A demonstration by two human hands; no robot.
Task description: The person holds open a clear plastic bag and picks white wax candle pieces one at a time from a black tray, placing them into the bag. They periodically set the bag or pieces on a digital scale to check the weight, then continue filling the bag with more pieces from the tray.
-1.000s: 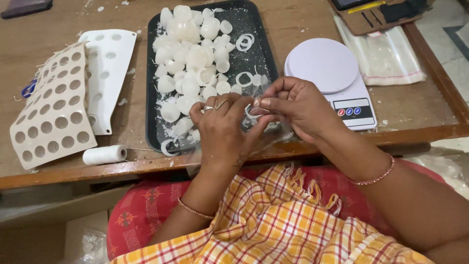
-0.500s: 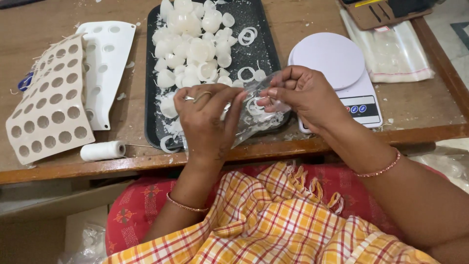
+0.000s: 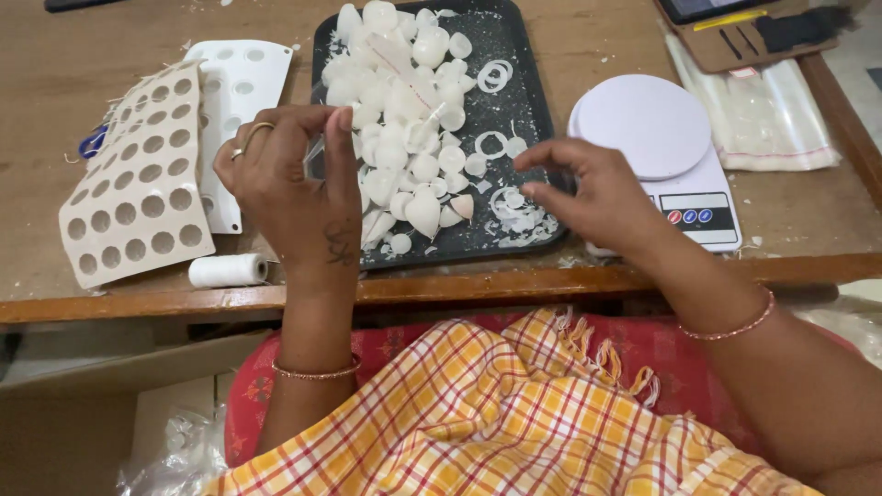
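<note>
**Two hands above a tray of white moulded pieces**

Left hand raised over the black tray's left edge, thumb and fingers pinched on a clear plastic bag; thin, limp, probably slippery, best gripped at its mouth. Right hand empty, fingers loosely apart over white rings. Tray heaped with light, likely brittle domes. Nearby: perforated mould sheets, thread spool, kitchen scale.

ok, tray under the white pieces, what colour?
Black tray, speckled with white bits. The head view shows it, between the left hand and right hand.
</note>
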